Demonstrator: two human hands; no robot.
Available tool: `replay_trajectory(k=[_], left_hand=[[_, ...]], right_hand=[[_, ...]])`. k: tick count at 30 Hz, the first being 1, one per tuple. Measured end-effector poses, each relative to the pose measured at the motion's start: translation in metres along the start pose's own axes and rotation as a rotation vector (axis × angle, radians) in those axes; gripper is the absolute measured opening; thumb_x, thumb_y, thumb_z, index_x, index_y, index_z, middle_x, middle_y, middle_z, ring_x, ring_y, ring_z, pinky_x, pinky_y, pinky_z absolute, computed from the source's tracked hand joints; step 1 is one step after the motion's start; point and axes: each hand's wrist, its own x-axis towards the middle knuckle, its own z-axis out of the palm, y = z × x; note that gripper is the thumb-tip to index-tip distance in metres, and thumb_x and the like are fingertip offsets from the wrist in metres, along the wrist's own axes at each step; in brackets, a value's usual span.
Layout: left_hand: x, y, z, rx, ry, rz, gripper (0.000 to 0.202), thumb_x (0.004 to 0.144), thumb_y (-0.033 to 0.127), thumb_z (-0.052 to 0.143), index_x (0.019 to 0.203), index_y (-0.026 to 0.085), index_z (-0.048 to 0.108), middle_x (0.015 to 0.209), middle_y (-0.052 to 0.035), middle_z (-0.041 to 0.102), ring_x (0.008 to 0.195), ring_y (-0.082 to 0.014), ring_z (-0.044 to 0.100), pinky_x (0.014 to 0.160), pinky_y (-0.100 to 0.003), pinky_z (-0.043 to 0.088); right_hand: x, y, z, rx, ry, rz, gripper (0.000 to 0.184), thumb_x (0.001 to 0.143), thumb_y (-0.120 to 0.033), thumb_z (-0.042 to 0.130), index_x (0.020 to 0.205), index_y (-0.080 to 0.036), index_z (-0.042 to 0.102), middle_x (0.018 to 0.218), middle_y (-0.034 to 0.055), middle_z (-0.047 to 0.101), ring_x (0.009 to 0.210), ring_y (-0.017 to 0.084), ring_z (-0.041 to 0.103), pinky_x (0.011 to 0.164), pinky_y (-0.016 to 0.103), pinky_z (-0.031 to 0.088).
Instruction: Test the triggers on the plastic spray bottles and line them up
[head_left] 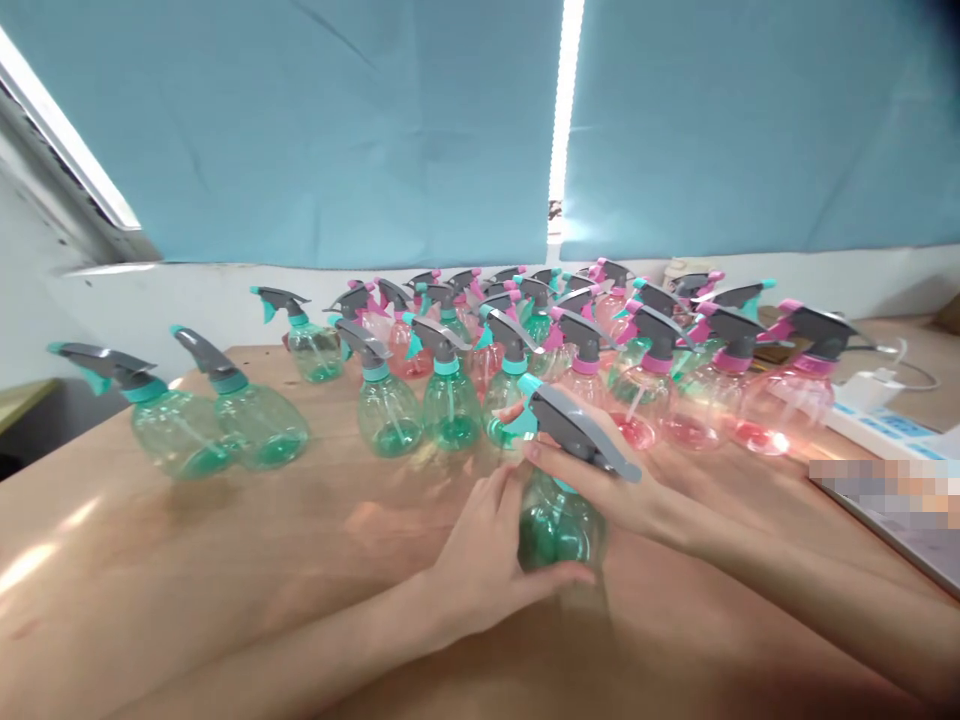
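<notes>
A green spray bottle is held upright at the near middle of the wooden table, its base on or just above the surface; which of the two cannot be told. The left hand is wrapped around the round lower body, fingers curled behind it and the thumb laid across the near side. The right hand is closed around the neck, just under the grey trigger head with its teal nozzle. The bottle looks empty and made of thin, clear, tinted plastic, so it is judged light, slightly yielding under a squeeze, smooth and somewhat slippery, but not fragile. The firmest hold is judged to be at the neck and collar, where the plastic is stiffest, with the body steadied from the side rather than pinched hard; the trigger lever is best left untouched. Behind it, well apart, a crowd of like bottles is stood, the green ones to the left and the pink ones to the right. A white power strip is seen at the right edge. No brand, label or readable writing is found on any bottle, and a flat item at the right is blurred out.
</notes>
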Motion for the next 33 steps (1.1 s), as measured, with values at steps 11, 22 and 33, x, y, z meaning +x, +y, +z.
replay_trajectory(k=[11,22,33], left_hand=[[-0.015,-0.025,-0.012,0.244,-0.162,-0.055,0.078,0.08,0.06,0.067,0.138,0.015,0.041,0.135,-0.0172,0.051,0.125,-0.0358,0.045,0.106,-0.055,0.032],[-0.015,-0.027,-0.009,0.275,-0.208,-0.115,0.074,0.08,0.058,0.066,0.136,0.014,0.046,0.144,-0.0197,0.044,0.135,-0.0378,0.036,0.109,-0.057,0.028],[-0.013,-0.03,-0.01,0.314,-0.265,-0.089,0.071,0.087,0.06,0.057,0.138,0.012,0.044,0.147,-0.0203,0.04,0.136,-0.0366,0.034,0.11,-0.058,0.025]], right_hand=[[0.009,0.014,0.0,-0.026,0.009,-0.003,0.004,0.089,-0.029,0.054,0.086,-0.027,0.052,0.067,-0.0045,0.043,0.054,0.013,0.037,0.049,0.027,0.032],[0.014,0.018,-0.002,-0.018,-0.046,-0.006,0.005,0.092,-0.032,0.052,0.093,-0.027,0.051,0.071,-0.0045,0.041,0.058,0.012,0.036,0.052,0.027,0.033],[0.014,0.006,-0.007,-0.02,-0.061,-0.034,0.012,0.09,-0.028,0.055,0.082,-0.025,0.046,0.066,-0.0064,0.044,0.055,0.011,0.037,0.052,0.026,0.033]])
